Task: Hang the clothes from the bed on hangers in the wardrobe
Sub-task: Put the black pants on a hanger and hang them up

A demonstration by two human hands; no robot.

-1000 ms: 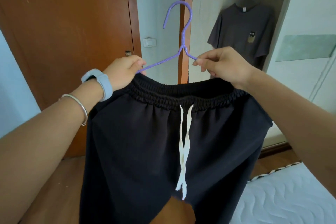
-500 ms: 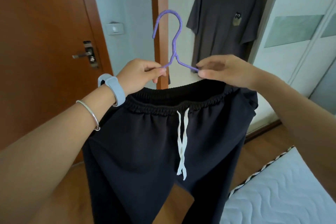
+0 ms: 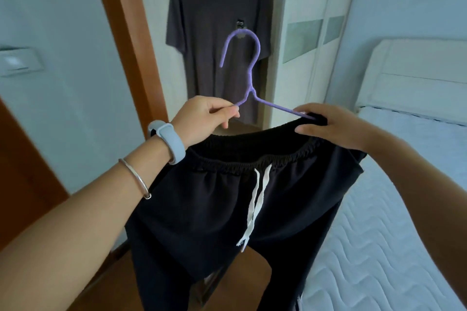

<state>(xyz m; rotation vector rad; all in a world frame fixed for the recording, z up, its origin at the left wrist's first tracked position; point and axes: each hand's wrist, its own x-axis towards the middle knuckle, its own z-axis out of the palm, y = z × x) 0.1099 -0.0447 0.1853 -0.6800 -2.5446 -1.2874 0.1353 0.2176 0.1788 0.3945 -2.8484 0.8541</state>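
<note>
Two hands, one hanger, wardrobe ahead.
My left hand (image 3: 206,116) pinches the purple hanger (image 3: 249,76); my right hand (image 3: 328,125) clamps the black trousers (image 3: 227,199) onto its arm (keep it level, hook (image 3: 240,43) upright).

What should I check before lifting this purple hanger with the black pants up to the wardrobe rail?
1. Left hand pinching the hanger's left arm: ok.
2. Right hand holding the waistband against the right arm of the purple hanger: ok.
3. Black pants seated on the hanger: cannot tell; the waistband sags below the wire and only the hands clearly hold it.
4. Hook upright and free: ok.
5. Wardrobe open ahead: ok.
6. Space on the rail beside the grey T-shirt: cannot tell; the rail is out of view.
</note>
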